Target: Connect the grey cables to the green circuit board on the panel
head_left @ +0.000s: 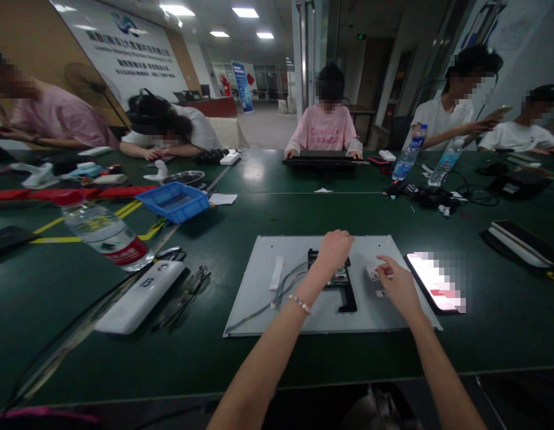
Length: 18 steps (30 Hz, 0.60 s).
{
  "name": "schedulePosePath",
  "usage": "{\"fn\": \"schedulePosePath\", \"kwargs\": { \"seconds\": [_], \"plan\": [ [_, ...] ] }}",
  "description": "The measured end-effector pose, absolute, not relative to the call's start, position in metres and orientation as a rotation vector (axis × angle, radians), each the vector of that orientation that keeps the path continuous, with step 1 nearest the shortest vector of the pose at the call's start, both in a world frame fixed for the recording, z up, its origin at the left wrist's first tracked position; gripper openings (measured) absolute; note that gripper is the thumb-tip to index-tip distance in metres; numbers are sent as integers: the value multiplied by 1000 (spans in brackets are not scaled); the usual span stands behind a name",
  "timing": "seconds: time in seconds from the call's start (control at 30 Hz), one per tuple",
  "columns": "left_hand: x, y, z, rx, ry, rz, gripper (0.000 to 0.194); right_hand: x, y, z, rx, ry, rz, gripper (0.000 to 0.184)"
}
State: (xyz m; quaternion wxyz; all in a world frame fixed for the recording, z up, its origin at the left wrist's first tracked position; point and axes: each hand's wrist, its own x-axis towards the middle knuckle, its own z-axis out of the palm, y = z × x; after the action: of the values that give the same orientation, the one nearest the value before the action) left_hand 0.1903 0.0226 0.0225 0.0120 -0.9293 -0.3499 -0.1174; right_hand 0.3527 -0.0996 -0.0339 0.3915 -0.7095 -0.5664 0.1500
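Observation:
A flat grey-white panel (254,298) lies on the table in front of me. Near its middle is a black bracket (349,298) with a green circuit board (339,277) partly under my left hand (334,248). That hand is closed, with fingers curled downward over the bracket's upper end; whatever it grips is hidden. My right hand (397,285) hovers over the panel's right side, fingers bent but apart, beside a small white piece (372,273). Grey cables (289,280) run from the board towards the panel's lower left. A white strip (277,273) lies beside them.
Right of the panel lies a lit phone (435,283). To the left are a white power bank (142,298), a leaning water bottle (109,233), glasses (182,298) and a blue tray (173,202). Two bottles stand far right. Several people sit around the green table (277,209).

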Motion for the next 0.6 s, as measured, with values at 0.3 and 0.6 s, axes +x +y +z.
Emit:
{"fn": "schedulePosePath", "kwargs": {
  "seconds": [0.3, 0.6],
  "plan": [
    [224, -15, 18, -3045, -867, -373, 32, 355, -97, -38, -1803, -1447, 368, 37],
    [170, -9, 24, -2975, -1015, -419, 21, 355, -97, -40, -1760, -1493, 276, 33]
  ]
}}
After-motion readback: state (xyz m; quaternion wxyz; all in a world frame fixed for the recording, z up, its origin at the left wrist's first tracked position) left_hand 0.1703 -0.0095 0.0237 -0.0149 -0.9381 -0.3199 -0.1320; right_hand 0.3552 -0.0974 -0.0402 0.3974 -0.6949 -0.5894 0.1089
